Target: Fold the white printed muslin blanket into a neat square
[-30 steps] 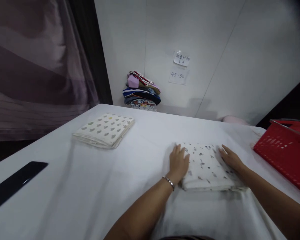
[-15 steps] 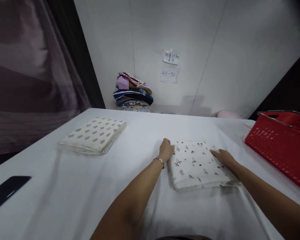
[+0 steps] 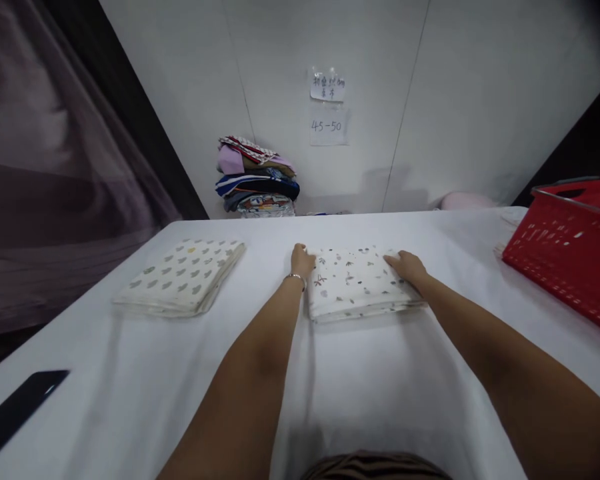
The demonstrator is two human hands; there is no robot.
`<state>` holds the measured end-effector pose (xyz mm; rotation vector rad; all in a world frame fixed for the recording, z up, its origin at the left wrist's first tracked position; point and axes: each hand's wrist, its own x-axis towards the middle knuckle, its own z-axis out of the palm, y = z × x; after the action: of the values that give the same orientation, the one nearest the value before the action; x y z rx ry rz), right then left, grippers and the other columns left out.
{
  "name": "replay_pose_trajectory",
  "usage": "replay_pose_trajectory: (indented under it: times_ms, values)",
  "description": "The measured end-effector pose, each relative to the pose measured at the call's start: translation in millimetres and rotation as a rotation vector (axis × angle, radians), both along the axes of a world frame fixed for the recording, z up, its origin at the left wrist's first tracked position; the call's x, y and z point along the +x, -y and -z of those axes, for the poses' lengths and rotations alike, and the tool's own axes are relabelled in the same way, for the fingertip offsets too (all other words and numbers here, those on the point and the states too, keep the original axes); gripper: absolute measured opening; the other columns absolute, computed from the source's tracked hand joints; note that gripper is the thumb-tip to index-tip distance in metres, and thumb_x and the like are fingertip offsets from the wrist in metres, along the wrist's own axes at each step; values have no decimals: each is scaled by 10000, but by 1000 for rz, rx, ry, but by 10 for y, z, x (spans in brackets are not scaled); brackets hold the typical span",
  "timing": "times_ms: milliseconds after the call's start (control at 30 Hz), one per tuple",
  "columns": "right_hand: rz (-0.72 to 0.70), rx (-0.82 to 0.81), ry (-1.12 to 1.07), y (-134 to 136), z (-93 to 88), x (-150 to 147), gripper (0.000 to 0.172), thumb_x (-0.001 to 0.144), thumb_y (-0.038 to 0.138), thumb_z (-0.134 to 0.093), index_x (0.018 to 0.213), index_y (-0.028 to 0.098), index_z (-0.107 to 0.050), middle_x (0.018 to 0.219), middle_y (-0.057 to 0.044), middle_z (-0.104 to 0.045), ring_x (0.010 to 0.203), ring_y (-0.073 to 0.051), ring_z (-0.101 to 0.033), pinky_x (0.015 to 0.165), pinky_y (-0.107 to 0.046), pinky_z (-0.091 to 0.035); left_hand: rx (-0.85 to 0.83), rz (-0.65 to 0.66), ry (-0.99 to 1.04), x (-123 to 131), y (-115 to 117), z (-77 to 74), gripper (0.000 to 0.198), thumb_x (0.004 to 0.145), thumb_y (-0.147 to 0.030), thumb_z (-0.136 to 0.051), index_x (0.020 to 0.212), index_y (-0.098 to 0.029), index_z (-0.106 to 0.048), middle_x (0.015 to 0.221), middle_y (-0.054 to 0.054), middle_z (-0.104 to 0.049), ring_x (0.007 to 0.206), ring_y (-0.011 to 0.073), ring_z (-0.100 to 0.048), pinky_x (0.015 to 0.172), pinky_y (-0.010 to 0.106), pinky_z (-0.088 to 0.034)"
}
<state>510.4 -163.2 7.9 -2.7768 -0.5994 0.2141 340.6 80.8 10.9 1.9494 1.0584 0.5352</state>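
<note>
A folded white cloth with small printed motifs (image 3: 355, 280) lies flat on the white table (image 3: 370, 387). My left hand (image 3: 303, 262), a bracelet at its wrist, is closed on the cloth's far left corner. At the far right part of the same cloth, my right hand (image 3: 407, 269) grips the edge, thumb and fingers bent over it; its fingertips are partly hidden. Left of my hands rests a second folded white cloth with grey leaf-like prints (image 3: 180, 277), untouched.
A red perforated basket (image 3: 570, 257) with a metal handle stands at the right. Behind the table is a stack of folded fabrics (image 3: 257, 177) against the wall. A dark flat object (image 3: 20, 413) lies at the near left. Paper signs (image 3: 329, 127) hang on the wall.
Both hands and the small-motif cloth have moved away from me and to the left across the table. The view has shifted slightly. The grey-print cloth has stayed put.
</note>
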Motion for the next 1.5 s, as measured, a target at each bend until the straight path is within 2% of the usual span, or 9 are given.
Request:
replay_pose_trajectory:
  times_ms: [200,300,500,600,700,800,933,1133,1500]
  values:
    - [-12,3,-28,56,39,2,630,852,580,-366,1229,95,-506,1182,-196,-569,1084,-300,-532,853,-367,-415,69,61,4,-279,82,152,532,765,-334,-624,1209,-114,-430,1139,142,-542,1039,215,-540,872,321,-425]
    - [-81,137,54,306,20,-38,570,854,525,-411,1243,118,-504,1170,-159,-583,1047,-275,-549,855,-357,-416,241,189,49,-525,274,124,444,791,-327,-590,1175,-132,-484,1219,142,-493,1102,224,-503,925,342,-409]
    - [-320,568,169,923,70,-395,282,837,352,-453,975,184,-633,977,-65,-645,849,-178,-589,720,-281,-462,567,522,165,-1077,778,171,233,846,-310,-524,1032,-194,-602,1147,65,-555,1102,194,-498,968,358,-397]
    - [-356,652,182,1150,168,-520,256,806,335,-479,947,187,-634,962,-66,-639,839,-182,-583,677,-282,-464,655,567,145,-1209,922,218,201,851,-296,-523,992,-200,-629,1083,57,-592,1062,198,-516,944,382,-409]
    - [-274,730,140,1282,271,-557,255,783,340,-490,911,177,-639,930,-68,-640,832,-180,-580,696,-281,-461,725,582,132,-1247,975,232,223,850,-285,-527,1039,-207,-616,1081,59,-597,1059,207,-515,940,400,-407]
    - [-139,761,-6,1321,323,-570,261,773,365,-488,863,173,-639,844,-48,-649,760,-159,-581,682,-259,-448,772,600,101,-1253,986,239,239,848,-244,-516,1068,-215,-605,1089,58,-599,1067,215,-513,940,413,-403]
    - [1,745,-233,1269,290,-600,334,788,462,-468,697,164,-586,639,-11,-597,523,-107,-509,489,-210,-373,794,588,82,-1256,986,265,234,854,-216,-481,1047,-213,-615,1070,53,-609,1045,210,-531,919,403,-422]
    - [23,707,-301,1143,221,-612,397,744,536,-546,600,167,-522,456,29,-473,413,-83,-410,413,-206,-295,823,562,85,-1248,1007,295,240,852,-228,-466,1036,-212,-619,1064,52,-613,1030,209,-545,902,390,-445]
    - [47,799,-362,1074,247,-535,304,711,427,-584,574,171,-496,420,49,-430,412,-74,-365,429,-209,-280,861,539,98,-1239,966,407,269,856,-237,-459,1081,-202,-602,1108,68,-597,1054,222,-536,927,425,-446]
